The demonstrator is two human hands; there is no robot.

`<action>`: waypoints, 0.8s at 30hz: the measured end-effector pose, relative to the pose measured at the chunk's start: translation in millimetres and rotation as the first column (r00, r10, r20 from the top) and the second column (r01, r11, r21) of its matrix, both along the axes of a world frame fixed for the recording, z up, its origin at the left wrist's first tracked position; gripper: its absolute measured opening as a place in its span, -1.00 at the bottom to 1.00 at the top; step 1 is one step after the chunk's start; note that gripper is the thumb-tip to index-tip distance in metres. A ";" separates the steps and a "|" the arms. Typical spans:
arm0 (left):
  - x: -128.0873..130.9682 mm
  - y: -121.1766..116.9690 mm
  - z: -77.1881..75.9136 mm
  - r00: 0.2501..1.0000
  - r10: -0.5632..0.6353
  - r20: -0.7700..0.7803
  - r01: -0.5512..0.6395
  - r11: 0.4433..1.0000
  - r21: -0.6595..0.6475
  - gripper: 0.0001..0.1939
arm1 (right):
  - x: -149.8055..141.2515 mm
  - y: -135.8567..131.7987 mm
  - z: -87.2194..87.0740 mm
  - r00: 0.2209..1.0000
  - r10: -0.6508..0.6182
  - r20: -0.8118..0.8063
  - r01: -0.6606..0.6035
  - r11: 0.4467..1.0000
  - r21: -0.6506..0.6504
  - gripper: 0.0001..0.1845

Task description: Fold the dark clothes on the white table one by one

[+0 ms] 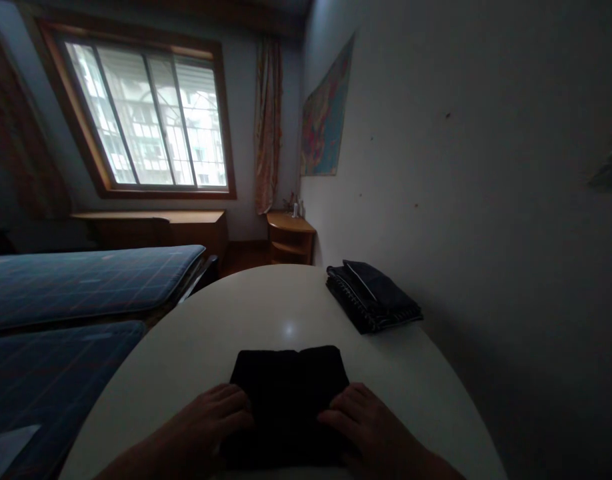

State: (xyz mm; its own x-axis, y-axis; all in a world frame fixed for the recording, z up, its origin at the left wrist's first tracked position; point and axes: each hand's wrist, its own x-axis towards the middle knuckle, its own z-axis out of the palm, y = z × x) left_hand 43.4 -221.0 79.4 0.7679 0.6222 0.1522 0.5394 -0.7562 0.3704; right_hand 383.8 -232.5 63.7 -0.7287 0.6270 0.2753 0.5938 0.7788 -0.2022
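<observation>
A folded black cloth (293, 400) lies on the round white table (201, 333) right in front of me; too dark to tell what kind of item it is. My left hand (221, 413) grips its left edge, fingers curled over the top and thumb hidden. At the opposite edge my right hand (356, 417) has its fingers bent onto the fabric in the same way. Farther back on the right, a stack of folded black fabric (373, 297) with light edging rests near the table's rim, apart from both hands.
A pale wall (461, 200) runs close along the table's right side. To the left are blue checked mattresses (86, 283). Beyond the table stand a wooden corner shelf (291, 222) and a low wooden desk (186, 217) under the window (151, 120).
</observation>
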 end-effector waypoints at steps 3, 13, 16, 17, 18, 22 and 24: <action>-0.4 -4.4 2.6 1.000 -0.007 -0.029 0.006 0.999 -0.053 -0.52 | -0.3 -3.3 -6.2 0.999 0.006 0.042 -0.005 1.000 -0.017 -0.43; 56.7 23.8 16.1 0.956 0.254 0.145 -0.266 0.961 0.075 -0.72 | -42.6 25.3 47.0 0.984 -0.172 0.038 0.175 0.975 -0.133 -0.69; 75.0 36.3 -6.8 0.931 0.332 0.152 -0.352 0.926 0.139 -0.48 | -61.8 41.2 38.8 0.949 -0.309 -0.062 0.306 0.951 -0.053 -0.63; 76.7 38.2 -16.8 0.931 0.350 0.107 -0.363 0.921 0.141 -0.40 | -64.6 43.5 31.9 0.942 -0.330 -0.058 0.327 0.944 -0.054 -0.51; 76.4 38.8 -26.7 0.931 0.361 0.050 -0.365 0.922 0.133 -0.35 | -65.5 44.0 23.9 0.936 -0.349 -0.036 0.346 0.935 -0.073 -0.42; 64.6 34.1 -53.6 0.908 0.412 -0.071 -0.402 0.907 0.123 -0.29 | -56.8 33.7 -5.0 0.890 -0.450 0.080 0.456 0.867 -0.202 -0.23; 60.4 31.3 -56.3 0.901 0.424 -0.088 -0.411 0.902 0.131 -0.27 | -51.7 28.0 -10.9 0.872 -0.477 0.108 0.489 0.845 -0.216 -0.17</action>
State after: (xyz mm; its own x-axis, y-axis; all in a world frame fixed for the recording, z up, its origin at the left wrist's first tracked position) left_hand 103.8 -189.8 23.1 0.4568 0.8743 0.1641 0.8473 -0.4838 0.2193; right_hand 332.1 -204.5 52.8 -0.3255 0.9440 0.0530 0.8962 0.3259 -0.3009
